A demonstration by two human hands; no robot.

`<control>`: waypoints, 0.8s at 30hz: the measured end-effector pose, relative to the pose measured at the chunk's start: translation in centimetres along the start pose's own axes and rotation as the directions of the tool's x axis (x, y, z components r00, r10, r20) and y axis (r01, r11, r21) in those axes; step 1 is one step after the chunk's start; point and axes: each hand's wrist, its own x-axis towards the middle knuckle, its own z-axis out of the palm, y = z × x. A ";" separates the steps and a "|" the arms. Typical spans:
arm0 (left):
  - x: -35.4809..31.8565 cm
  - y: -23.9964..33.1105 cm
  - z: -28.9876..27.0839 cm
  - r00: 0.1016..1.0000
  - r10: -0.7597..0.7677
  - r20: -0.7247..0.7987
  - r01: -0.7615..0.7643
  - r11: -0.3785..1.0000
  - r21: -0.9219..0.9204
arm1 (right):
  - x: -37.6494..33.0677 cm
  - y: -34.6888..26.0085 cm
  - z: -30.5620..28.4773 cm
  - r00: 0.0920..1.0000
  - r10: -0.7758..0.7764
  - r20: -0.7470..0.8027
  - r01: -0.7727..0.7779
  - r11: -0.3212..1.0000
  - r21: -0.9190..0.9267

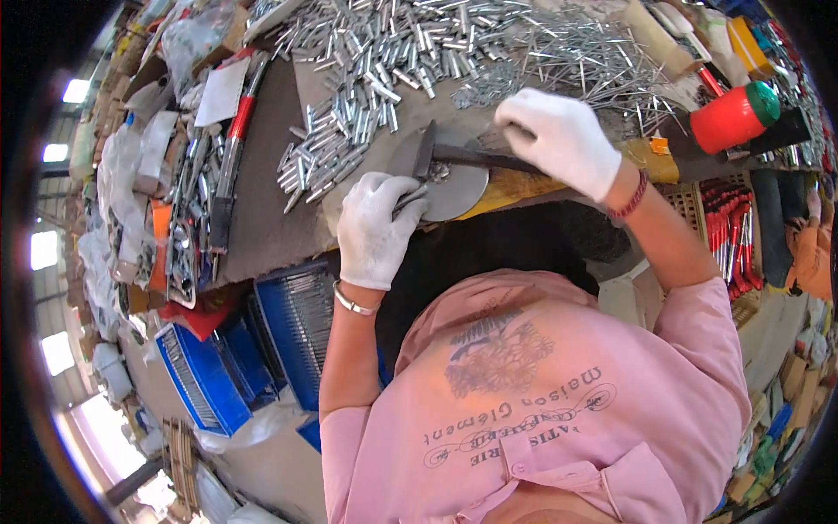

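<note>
A grey-white glove covers my left hand (377,229), its fingers closed on a small metal rod (410,199) at the near edge of a round metal plate (467,190). Across that plate lies a hammer (425,150), its dark head beside my left fingers and its handle reaching right, under my other hand. My right hand (563,140), also gloved, hovers over the handle end with curled, pinched fingers; whatever they hold is hidden. Just beyond it are small metal pins (489,86) and a heap of thin rods (585,65).
Short metal tubes (375,79) are heaped across the far bench. A red jar with a green lid (735,118) lies at the right. Tools and plastic bags crowd the left edge, near a red-and-black bar (234,148). Blue bins (205,375) stand below left; red-handled tools (726,231) fill a crate at right.
</note>
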 end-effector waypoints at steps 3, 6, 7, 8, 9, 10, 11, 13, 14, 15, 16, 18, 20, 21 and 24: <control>-0.4 -0.1 0.2 0.999 -0.029 -0.019 0.028 0.999 -0.043 | -1.1 -4.1 1.1 0.996 -0.034 0.078 0.025 0.994 0.109; -0.4 -0.4 0.3 0.999 0.045 -0.027 -0.046 0.999 -0.020 | -1.4 -5.4 2.8 0.990 0.011 0.139 -0.030 0.990 0.137; -0.5 -0.4 0.2 0.999 0.044 -0.026 -0.044 0.999 -0.019 | -1.4 -5.6 3.3 0.991 0.014 0.133 -0.030 0.993 0.117; -0.6 -0.3 0.1 0.997 0.060 -0.041 -0.059 0.998 0.017 | -1.4 -5.8 3.7 0.992 0.018 0.126 -0.030 0.995 0.097; -0.6 -0.3 0.1 0.995 0.077 -0.056 -0.074 0.996 0.053 | -1.3 -5.8 3.9 0.992 0.019 0.125 -0.032 0.995 0.097; -0.7 -0.4 0.2 0.996 0.074 -0.054 -0.071 0.996 0.055 | -1.2 -5.8 4.1 0.992 0.011 0.125 -0.022 0.996 0.090; -0.7 -0.6 0.4 0.998 0.040 -0.057 -0.041 0.999 -0.011 | -1.1 -5.8 4.3 0.992 0.003 0.124 -0.013 0.997 0.081; -0.6 -0.7 0.5 0.998 0.006 -0.057 -0.010 0.997 -0.077 | -0.8 -5.9 4.3 0.993 -0.010 0.119 0.002 0.998 0.070; -0.6 -0.7 0.4 0.997 0.030 -0.070 -0.034 0.998 -0.057 | -0.7 -6.0 4.3 0.993 -0.023 0.114 0.016 0.998 0.057; -0.5 -0.7 0.5 0.995 0.056 -0.084 -0.059 0.998 -0.037 | -0.7 -6.0 4.4 0.993 -0.023 0.115 0.016 0.998 0.057; -0.6 -0.8 0.6 0.995 0.056 -0.083 -0.059 0.998 -0.038 | -0.6 -6.0 4.5 0.995 -0.039 0.092 0.034 0.998 0.061; -0.7 -1.1 0.9 0.993 0.080 -0.085 -0.081 0.997 -0.015 | -0.7 -5.8 4.6 0.996 -0.055 0.070 0.051 0.997 0.063; -0.6 -0.6 0.8 0.992 0.091 -0.086 -0.092 0.996 -0.010 | -0.8 -5.8 4.7 0.989 -0.078 0.125 0.079 0.997 -0.001; -0.5 -0.4 0.7 0.991 0.102 -0.088 -0.102 0.995 -0.003 | -0.7 -5.8 4.6 0.989 -0.077 0.125 0.078 0.997 -0.002; -0.7 -0.5 0.7 0.995 0.079 -0.062 -0.080 0.997 -0.010 | -0.5 -6.0 4.2 0.977 -0.091 0.192 0.101 0.994 -0.047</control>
